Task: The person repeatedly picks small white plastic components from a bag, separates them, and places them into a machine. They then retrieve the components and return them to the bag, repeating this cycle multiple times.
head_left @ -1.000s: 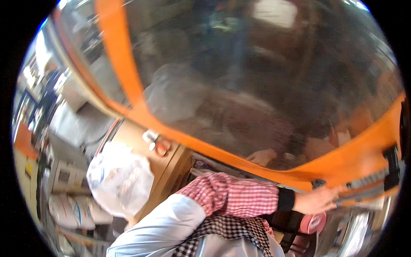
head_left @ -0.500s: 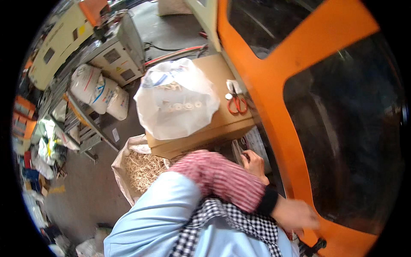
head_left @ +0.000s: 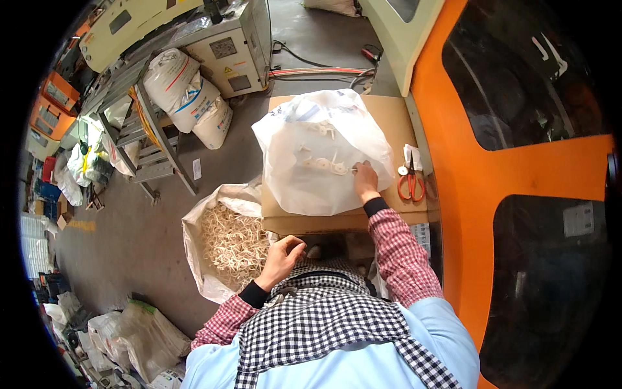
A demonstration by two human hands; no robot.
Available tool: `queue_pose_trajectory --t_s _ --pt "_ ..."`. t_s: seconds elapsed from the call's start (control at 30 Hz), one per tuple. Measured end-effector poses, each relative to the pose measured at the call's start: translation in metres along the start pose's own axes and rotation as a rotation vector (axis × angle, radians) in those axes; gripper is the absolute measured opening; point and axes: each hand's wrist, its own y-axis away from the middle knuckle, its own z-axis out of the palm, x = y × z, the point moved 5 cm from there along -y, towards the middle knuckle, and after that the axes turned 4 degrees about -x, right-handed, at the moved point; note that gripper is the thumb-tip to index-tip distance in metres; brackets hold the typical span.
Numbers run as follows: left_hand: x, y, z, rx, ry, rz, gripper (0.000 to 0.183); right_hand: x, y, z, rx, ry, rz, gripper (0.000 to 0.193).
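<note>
A translucent white plastic bag lies spread over a cardboard box in front of me. Small white round plastic parts rest on it in a row, with a few thin white pieces farther back. My right hand is over the bag at the row's right end, fingertips pinched on a white plastic part. My left hand hovers by the near edge of the box, in front of my checked apron. Its fingers are curled together; whatever they may hold is hidden.
Red-handled scissors lie on the cardboard box, right of the bag. An open sack of thin off-white scraps stands left. An orange machine door rises close on the right. Full sacks lean by a metal step frame.
My left hand has swung back from beside the orange door to in front of me. My right hand has moved up from beside the box onto the bag. The view has turned.
</note>
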Motion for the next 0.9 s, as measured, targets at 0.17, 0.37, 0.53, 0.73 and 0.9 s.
queue_pose_trajectory --t_s 0.17,0.37,0.53,0.73,0.9 --pt "-0.009 -0.040 -0.001 -0.067 0.289 -0.052 0.024 -0.038 0.060 -0.048 0.155 -0.388 -0.169 0.013" --pt "0.007 -0.090 0.026 -0.367 0.886 -0.225 0.044 -0.088 0.133 -0.098 0.175 -0.751 -0.314 0.012" --pt "0.018 -0.092 0.042 -0.410 0.972 -0.298 0.029 -0.097 0.159 -0.114 0.140 -0.796 -0.244 0.025" --pt "0.028 -0.083 0.028 -0.208 0.847 -0.114 0.022 -0.096 0.165 -0.124 0.170 -0.477 -0.402 0.032" --pt "0.051 -0.076 0.016 -0.018 0.554 0.142 0.016 -0.080 0.158 -0.097 -0.061 -0.768 -0.219 0.040"
